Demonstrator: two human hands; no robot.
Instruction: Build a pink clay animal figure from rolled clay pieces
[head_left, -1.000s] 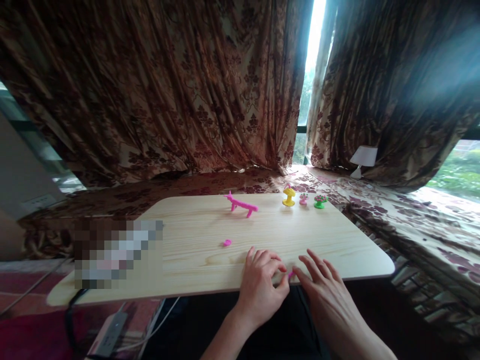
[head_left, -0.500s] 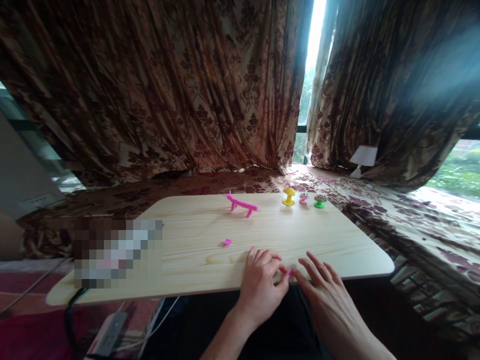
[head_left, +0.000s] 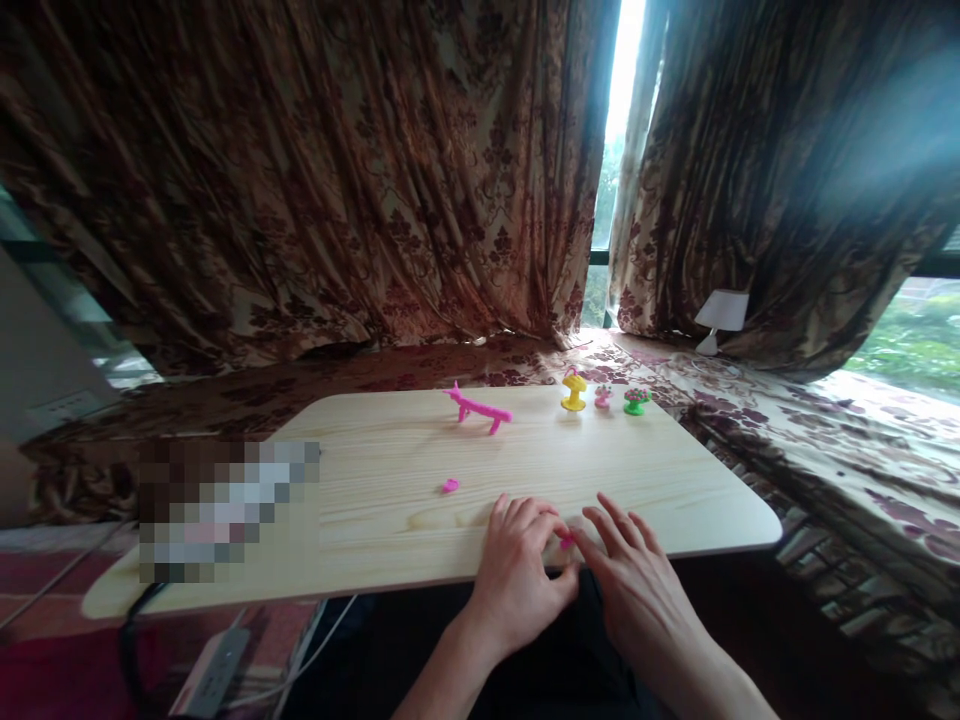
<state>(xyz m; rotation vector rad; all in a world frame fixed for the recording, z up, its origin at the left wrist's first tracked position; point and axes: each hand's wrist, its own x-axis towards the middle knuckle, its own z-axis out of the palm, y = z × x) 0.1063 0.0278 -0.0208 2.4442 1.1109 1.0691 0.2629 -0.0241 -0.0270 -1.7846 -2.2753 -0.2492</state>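
Note:
Near the table's front edge, a small pink piece (head_left: pixel 566 543), which looks like modelling clay, lies between my two hands. My left hand (head_left: pixel 523 555) curls around it, index fingertip against it and thumb just below; the fingers partly hide it. The index finger of my right hand (head_left: pixel 634 555) touches the piece from the other side, while its remaining fingers stretch out spread over the tabletop. Another little pink lump (head_left: pixel 450 486) rests on the table, up and left of my left hand. Farther back stands a pink four-legged animal figure (head_left: pixel 480 408) with a pointed head.
Along the back of the wooden table (head_left: pixel 367 520) stand a yellow mushroom figure (head_left: pixel 574 392), a small pink one (head_left: pixel 603 397) and a green one with a dotted top (head_left: pixel 637 402). A blurred-out object (head_left: pixel 232 510) occupies the left side. A white lamp (head_left: pixel 721 315) stands beyond.
My right hand has shifted slightly left, closer to my left hand. My left thumb has moved apart from its index finger. The view has turned a little.

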